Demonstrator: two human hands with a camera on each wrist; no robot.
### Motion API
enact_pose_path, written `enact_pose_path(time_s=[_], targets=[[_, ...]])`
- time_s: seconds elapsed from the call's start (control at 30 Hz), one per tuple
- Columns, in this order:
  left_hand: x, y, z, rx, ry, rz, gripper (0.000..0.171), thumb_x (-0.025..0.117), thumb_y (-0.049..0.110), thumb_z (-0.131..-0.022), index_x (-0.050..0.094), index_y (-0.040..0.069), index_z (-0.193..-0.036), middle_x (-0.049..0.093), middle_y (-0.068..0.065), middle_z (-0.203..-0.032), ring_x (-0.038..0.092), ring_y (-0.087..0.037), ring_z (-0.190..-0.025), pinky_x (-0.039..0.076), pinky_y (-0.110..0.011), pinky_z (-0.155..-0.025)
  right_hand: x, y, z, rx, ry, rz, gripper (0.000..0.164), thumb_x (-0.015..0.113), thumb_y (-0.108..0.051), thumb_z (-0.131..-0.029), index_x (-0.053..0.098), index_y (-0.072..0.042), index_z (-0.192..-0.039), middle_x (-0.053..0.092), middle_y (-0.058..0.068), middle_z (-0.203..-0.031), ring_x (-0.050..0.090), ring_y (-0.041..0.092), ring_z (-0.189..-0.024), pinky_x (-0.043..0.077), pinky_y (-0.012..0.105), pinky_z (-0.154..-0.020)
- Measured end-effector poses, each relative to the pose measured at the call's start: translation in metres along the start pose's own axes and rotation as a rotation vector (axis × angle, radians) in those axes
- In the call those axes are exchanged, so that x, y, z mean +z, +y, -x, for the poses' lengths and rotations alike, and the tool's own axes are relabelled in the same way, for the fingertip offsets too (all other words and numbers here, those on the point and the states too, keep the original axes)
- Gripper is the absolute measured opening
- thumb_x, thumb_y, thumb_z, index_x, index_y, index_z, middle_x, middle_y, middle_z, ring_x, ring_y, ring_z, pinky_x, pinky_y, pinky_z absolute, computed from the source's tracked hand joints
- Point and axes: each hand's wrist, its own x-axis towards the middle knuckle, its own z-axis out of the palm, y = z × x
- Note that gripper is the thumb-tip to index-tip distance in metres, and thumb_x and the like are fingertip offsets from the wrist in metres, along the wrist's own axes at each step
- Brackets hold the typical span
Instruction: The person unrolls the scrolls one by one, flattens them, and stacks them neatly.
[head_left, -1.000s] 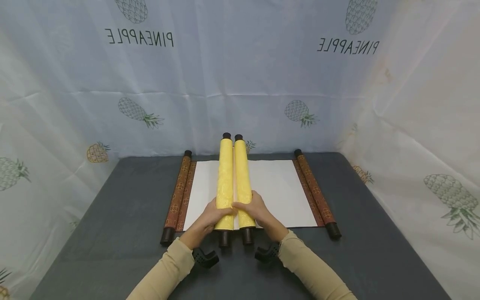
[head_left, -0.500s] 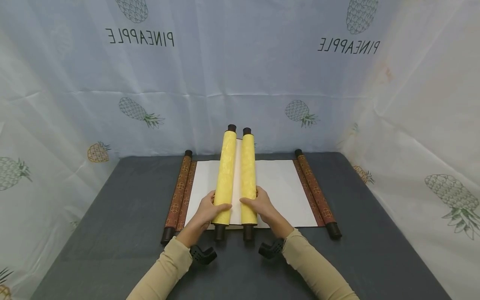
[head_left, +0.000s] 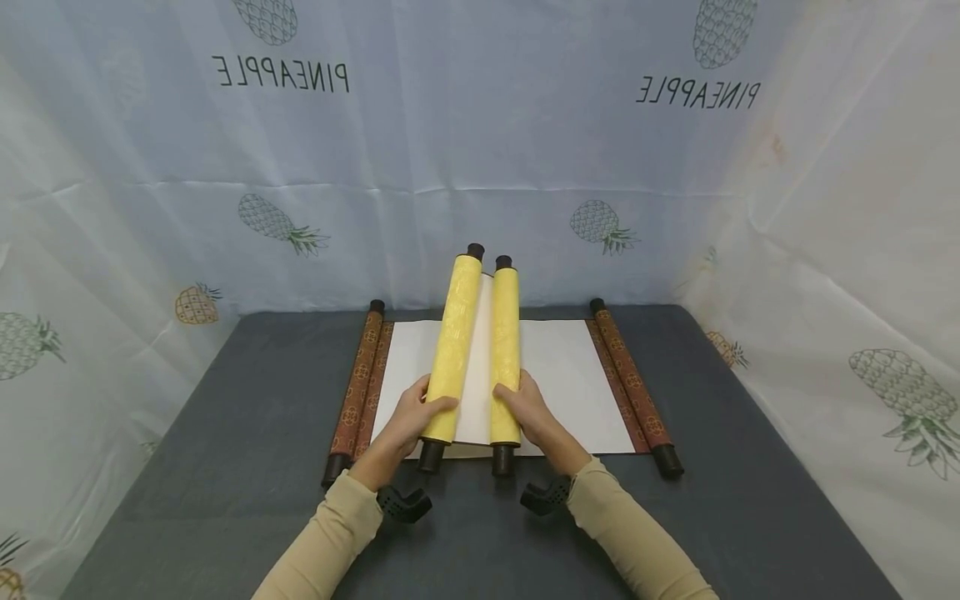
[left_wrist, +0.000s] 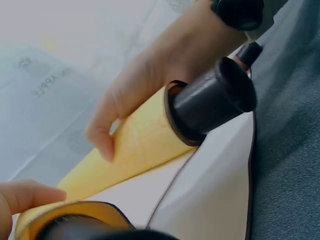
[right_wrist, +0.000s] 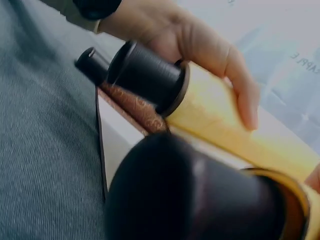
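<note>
A yellow-backed scroll is held above the table, its left roll and right roll apart, with a strip of pale paper between them. My left hand grips the left roll near its lower end, thumb across the top. The right hand grips the right roll the same way, its fingers hidden beneath in the head view. Both rolls have black end knobs and tilt up at the far end. Under them lies an opened scroll with white paper and brown patterned rolls at its sides.
The dark grey table extends on both sides of the opened scroll. White curtains with pineapple prints stand behind and beside the table. A black wrist device sits under each forearm.
The two yellow rolls have been lifted from near the lower scroll and moved apart, so more pale paper shows between them. Their far ends have risen and shifted right.
</note>
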Motion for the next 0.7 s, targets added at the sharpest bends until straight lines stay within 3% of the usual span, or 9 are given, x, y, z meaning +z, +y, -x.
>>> enact_pose_path(time_s=[0.27, 0.4, 0.57, 0.7], targets=[[0.000, 0.001, 0.002, 0.063, 0.006, 0.001, 0.066, 0.062, 0.010, -0.089, 0.033, 0.005, -0.149, 0.056, -0.027, -0.126, 0.066, -0.014, -0.082, 0.058, -0.031, -0.070, -0.008, 0.003, -0.001, -0.038, -0.026, 0.033, 0.058, 0.070, -0.014, -0.083, 0.041, 0.003, -0.130, 0.058, 0.020, -0.108, 0.065, 0.017, -0.077, 0.057, 0.031, -0.070], [-0.002, 0.002, 0.001, 0.095, 0.037, -0.033, 0.067, 0.061, 0.009, -0.089, 0.032, 0.001, -0.148, 0.053, -0.030, -0.133, 0.065, -0.018, -0.090, 0.057, -0.032, -0.073, -0.011, 0.002, -0.002, -0.037, -0.010, 0.042, 0.062, 0.070, -0.011, -0.082, 0.038, 0.004, -0.133, 0.056, 0.020, -0.110, 0.063, 0.016, -0.080, 0.055, 0.029, -0.070], [-0.006, 0.000, 0.000, 0.090, 0.061, -0.059, 0.064, 0.057, 0.009, -0.089, 0.033, -0.001, -0.147, 0.057, -0.032, -0.128, 0.065, -0.018, -0.083, 0.055, -0.031, -0.068, -0.012, -0.002, -0.003, -0.013, 0.010, 0.058, 0.073, 0.068, -0.011, -0.082, 0.026, 0.003, -0.141, 0.052, 0.023, -0.117, 0.061, 0.019, -0.085, 0.053, 0.028, -0.070], [-0.007, -0.002, -0.002, 0.072, 0.070, -0.067, 0.060, 0.052, 0.009, -0.089, 0.034, -0.002, -0.146, 0.062, -0.031, -0.117, 0.063, -0.014, -0.073, 0.052, -0.028, -0.061, -0.014, -0.002, -0.002, -0.006, 0.002, 0.057, 0.073, 0.066, -0.010, -0.083, 0.025, 0.001, -0.142, 0.052, 0.024, -0.120, 0.061, 0.019, -0.087, 0.054, 0.029, -0.071]])
